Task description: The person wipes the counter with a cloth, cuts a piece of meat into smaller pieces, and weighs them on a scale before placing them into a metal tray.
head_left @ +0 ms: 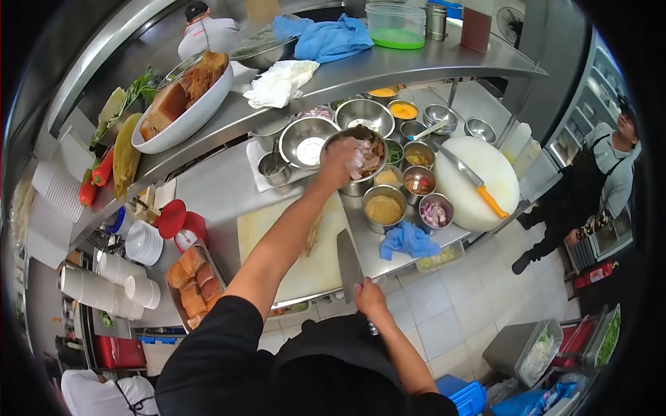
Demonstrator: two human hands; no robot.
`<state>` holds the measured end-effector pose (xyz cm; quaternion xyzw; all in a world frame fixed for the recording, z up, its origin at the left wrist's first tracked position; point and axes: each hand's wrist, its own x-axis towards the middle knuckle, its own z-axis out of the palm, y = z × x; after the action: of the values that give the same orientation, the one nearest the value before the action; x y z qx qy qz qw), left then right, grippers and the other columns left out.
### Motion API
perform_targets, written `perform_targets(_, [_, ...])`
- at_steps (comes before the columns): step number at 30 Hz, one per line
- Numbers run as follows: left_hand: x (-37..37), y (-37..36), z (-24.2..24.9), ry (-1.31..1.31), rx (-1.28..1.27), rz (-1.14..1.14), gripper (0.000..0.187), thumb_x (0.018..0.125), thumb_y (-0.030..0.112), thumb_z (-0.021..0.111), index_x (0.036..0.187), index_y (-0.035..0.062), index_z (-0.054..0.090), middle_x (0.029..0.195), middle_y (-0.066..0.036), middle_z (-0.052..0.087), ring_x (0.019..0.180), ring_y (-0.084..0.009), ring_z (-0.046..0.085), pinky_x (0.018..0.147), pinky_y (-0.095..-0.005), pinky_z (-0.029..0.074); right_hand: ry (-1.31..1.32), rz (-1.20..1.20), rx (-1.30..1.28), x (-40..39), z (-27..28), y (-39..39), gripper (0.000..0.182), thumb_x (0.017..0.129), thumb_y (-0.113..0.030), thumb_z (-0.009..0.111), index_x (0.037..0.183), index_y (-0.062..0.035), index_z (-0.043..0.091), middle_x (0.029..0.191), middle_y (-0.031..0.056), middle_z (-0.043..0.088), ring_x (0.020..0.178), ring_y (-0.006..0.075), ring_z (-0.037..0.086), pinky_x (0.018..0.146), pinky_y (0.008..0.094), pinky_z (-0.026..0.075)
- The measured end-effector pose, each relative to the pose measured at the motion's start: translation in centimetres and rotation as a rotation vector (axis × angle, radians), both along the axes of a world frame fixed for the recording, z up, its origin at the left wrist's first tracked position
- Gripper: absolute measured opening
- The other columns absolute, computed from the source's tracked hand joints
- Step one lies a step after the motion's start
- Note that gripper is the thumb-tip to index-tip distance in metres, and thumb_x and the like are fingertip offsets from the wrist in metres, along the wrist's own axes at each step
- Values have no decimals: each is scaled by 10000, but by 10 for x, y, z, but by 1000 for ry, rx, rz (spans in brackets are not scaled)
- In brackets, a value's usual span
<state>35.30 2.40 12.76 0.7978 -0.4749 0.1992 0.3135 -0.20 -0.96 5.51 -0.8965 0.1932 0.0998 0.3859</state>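
My left hand (340, 161) reaches over a metal bowl (357, 187) of chopped meat (375, 154). Pale pieces show by its fingertips, which are blurred, so I cannot make out its grip. My right hand (371, 302) is closed round the handle of a cleaver (348, 263), its broad blade over the right edge of the white cutting board (270, 232). A small strip of cut food (313, 237) lies on the board, partly behind my left forearm.
Several metal tins, one with chopped onion (435, 213), stand right of the bowl. An orange-handled knife (479, 186) lies on a round white board (461, 208). Bread (191, 284) fills a tray at left. A shelf (416, 66) crosses above. A co-worker (596, 173) stands at right.
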Motion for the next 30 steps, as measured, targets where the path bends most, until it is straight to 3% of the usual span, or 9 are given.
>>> perform_targets(1, [-16, -6, 8, 5, -1, 18, 597, 815, 172, 692, 1371, 119, 483, 1394, -181, 472, 1333, -344, 388, 1098, -538, 256, -13, -17, 9, -1, 2, 1, 356, 943, -275, 499, 1099, 45, 518, 901, 301, 647, 893, 469, 623, 795, 537, 492])
perform_targets(3, [-60, -11, 17, 201, 240, 293, 720, 828, 307, 684, 1456, 150, 369, 1518, -198, 292, 1404, -403, 230, 1131, -563, 128, -24, 5, 20, -4, 4, -3, 345, 942, -273, 503, 1090, 38, 523, 897, 300, 645, 896, 471, 621, 794, 537, 490])
perform_targets(5, [-86, 4, 13, 170, 58, 353, 776, 844, 329, 650, 1500, 146, 277, 1539, -238, 213, 1401, -451, 210, 1124, -579, 143, -77, 13, 81, -3, 4, -6, 288, 898, -210, 542, 1071, 19, 532, 884, 296, 642, 889, 476, 618, 787, 528, 486])
perform_targets(9, [-175, 103, -18, 189, -234, 394, 681, 839, 192, 647, 1440, 54, 359, 1501, -308, 241, 1391, -492, 202, 1142, -525, 169, -247, 30, 125, 6, 23, -7, 382, 812, -101, 568, 1175, 10, 525, 859, 284, 635, 869, 474, 614, 762, 503, 486])
perform_targets(11, [-248, 157, -25, 344, -233, 639, 627, 843, 156, 661, 1411, 68, 412, 1491, -300, 272, 1383, -496, 227, 1134, -505, 234, -306, 70, 83, 21, 38, 1, 501, 786, -73, 570, 1274, 10, 493, 932, 290, 620, 903, 449, 611, 793, 477, 487])
perform_targets(15, [-374, 261, -91, 560, -86, 1061, 576, 832, 212, 690, 1356, 79, 491, 1424, -314, 371, 1348, -482, 312, 1112, -490, 297, -310, 232, -141, 63, 2, 21, 669, 781, -53, 597, 1403, 26, 363, 1087, 285, 554, 922, 430, 596, 844, 446, 486])
perform_targets(21, [-529, 343, -146, 1097, 67, 1473, 641, 828, 412, 659, 1360, 94, 497, 1407, -283, 421, 1317, -421, 392, 1100, -477, 324, -217, 300, -523, 81, -32, 79, 760, 779, -142, 676, 1405, 61, 296, 1192, 242, 463, 1056, 391, 532, 862, 470, 475])
perform_targets(24, [-576, 359, -169, 1399, -48, 1468, 649, 827, 447, 647, 1360, 106, 504, 1367, -249, 486, 1286, -397, 443, 1097, -463, 335, -121, 348, -544, 79, -3, 100, 774, 765, -250, 716, 1373, 48, 342, 1228, 249, 464, 1150, 385, 481, 897, 495, 452])
perform_targets(30, [-643, 384, -210, 1316, -296, 1442, 631, 830, 445, 647, 1346, 103, 524, 1307, -226, 549, 1238, -398, 493, 1071, -435, 380, -133, 388, -676, 52, 28, 130, 818, 743, -356, 743, 1359, 42, 381, 1316, 292, 434, 1234, 421, 426, 984, 544, 396])
